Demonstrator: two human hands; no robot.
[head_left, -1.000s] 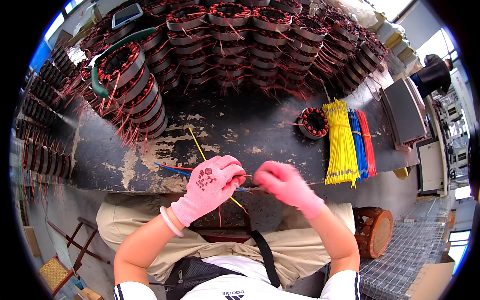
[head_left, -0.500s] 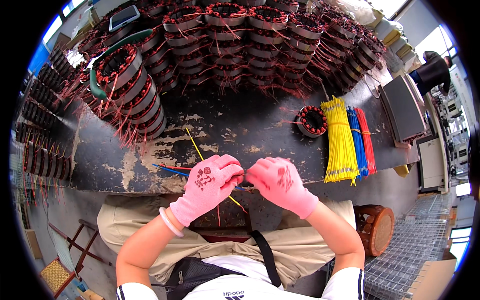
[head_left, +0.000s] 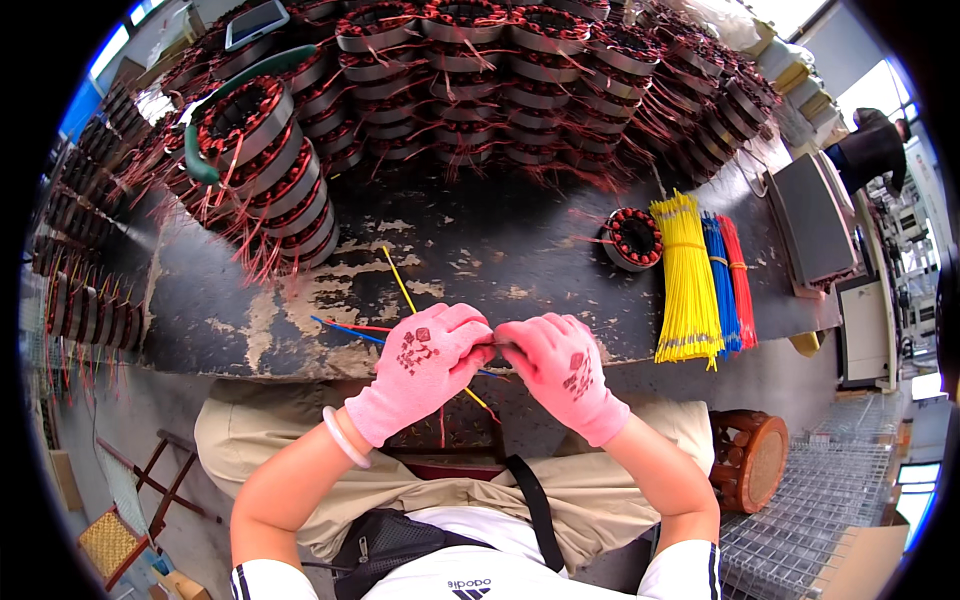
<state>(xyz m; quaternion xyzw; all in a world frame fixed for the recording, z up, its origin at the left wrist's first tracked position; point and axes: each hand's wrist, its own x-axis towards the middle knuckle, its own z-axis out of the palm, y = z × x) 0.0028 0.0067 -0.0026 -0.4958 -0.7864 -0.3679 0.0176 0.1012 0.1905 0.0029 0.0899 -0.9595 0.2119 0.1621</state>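
Both my hands wear pink gloves and meet just above the table's front edge. My left hand [head_left: 425, 362] is closed around thin wires: a yellow wire [head_left: 400, 279], a blue wire [head_left: 350, 331] and a red wire [head_left: 372, 328] stick out beyond it toward the table. Below the hand the yellow wire's other end comes out over my lap, with a thin reddish strand at its tip. Fingertips pinched, my right hand [head_left: 562, 372] touches the left fingertips. Something small and dark shows between them, too hidden to name.
On the right lie a yellow wire bundle [head_left: 687, 285], a blue bundle [head_left: 719, 285] and a red bundle [head_left: 739, 285]. Beside them sits one wound stator [head_left: 634, 240]. A stator stack [head_left: 275, 185] stands left; more stacks [head_left: 462, 95] line the back. A person [head_left: 868, 148] is at far right.
My right hand has turned slightly and its fingertips now press against the left ones. The view has shifted a little; the wires stay in my left hand.
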